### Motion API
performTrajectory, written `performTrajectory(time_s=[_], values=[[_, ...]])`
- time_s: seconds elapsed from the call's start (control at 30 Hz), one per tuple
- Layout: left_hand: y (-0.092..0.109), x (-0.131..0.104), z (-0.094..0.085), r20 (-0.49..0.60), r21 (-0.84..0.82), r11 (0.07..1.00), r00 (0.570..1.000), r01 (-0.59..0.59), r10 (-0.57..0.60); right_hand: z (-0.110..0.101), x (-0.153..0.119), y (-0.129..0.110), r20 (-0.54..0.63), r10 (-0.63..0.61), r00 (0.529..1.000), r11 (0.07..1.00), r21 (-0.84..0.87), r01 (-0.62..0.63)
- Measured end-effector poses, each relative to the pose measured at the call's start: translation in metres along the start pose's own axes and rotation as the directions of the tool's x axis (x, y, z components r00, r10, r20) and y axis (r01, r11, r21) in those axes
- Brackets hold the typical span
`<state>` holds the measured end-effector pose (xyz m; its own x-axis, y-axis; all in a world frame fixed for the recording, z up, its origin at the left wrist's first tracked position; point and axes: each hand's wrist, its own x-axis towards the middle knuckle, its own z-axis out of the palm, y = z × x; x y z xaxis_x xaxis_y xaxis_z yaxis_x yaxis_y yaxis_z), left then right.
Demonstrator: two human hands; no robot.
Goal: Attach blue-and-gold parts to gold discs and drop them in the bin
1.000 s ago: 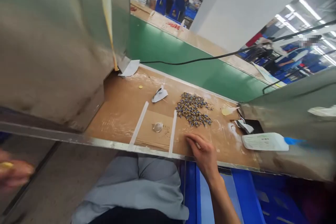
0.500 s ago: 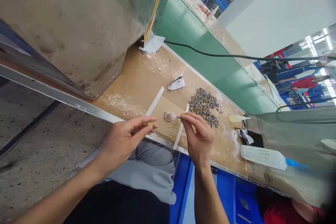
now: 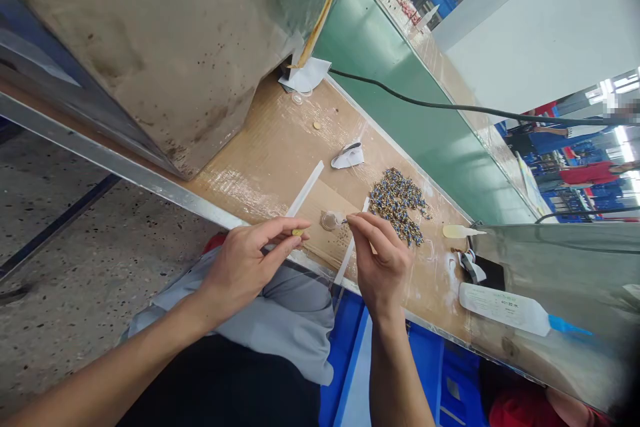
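Between thumb and fingers, my left hand [image 3: 255,257] pinches a small round yellow piece [image 3: 297,232] above the front edge of the workbench [image 3: 235,180]. My right hand [image 3: 383,257] is closed in a pinch on a thin, small blue item [image 3: 345,221], mostly hidden by the fingertips. Just left of those fingertips, a small clear round dish [image 3: 330,220] rests on the bench. Behind my right hand lies a pile of small blue and gold pieces [image 3: 397,200]. The two hands are apart.
A white wrapped item [image 3: 349,155] and a yellow disc [image 3: 317,125] lie farther back. To the right are a small glue bottle [image 3: 457,231], a large white bottle [image 3: 503,307] and a black item [image 3: 490,273]. A metal panel [image 3: 165,47] rises at left. People are in the background.
The view has shifted, so the bench and pile appear farther right. My left hand with the yellow piece appears slightly closer to the dish. Both hands keep their pinches.
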<state>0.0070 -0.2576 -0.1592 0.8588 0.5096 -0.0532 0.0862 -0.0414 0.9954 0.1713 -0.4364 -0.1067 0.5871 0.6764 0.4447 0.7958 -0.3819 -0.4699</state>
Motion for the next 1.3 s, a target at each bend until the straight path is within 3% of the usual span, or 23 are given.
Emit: performTrajectory(time_s=[0.83, 1.0, 1.1, 1.3], values=[[0.0058, 0.0001, -0.0019, 0.021, 0.035, 0.999, 1.0, 0.015, -0.015, -0.0008, 0.0081, -0.0061, 0.021, 0.041, 0.999, 0.999, -0.014, -0.041], [0.0039, -0.0003, -0.0011, 0.022, 0.05, 0.999, 1.0, 0.018, -0.019, -0.0028, 0.0071, -0.0058, -0.062, 0.046, 0.997, 0.999, -0.012, -0.047], [0.0034, -0.0004, -0.0003, 0.009, 0.064, 0.998, 1.0, 0.014, -0.014, -0.003, 0.0058, -0.0046, -0.099, 0.026, 0.995, 0.999, -0.04, -0.03], [0.0042, -0.0005, 0.0003, 0.006, 0.054, 0.998, 1.0, 0.025, -0.025, 0.0, 0.0031, -0.0004, -0.056, -0.024, 0.998, 0.996, -0.083, 0.019]])
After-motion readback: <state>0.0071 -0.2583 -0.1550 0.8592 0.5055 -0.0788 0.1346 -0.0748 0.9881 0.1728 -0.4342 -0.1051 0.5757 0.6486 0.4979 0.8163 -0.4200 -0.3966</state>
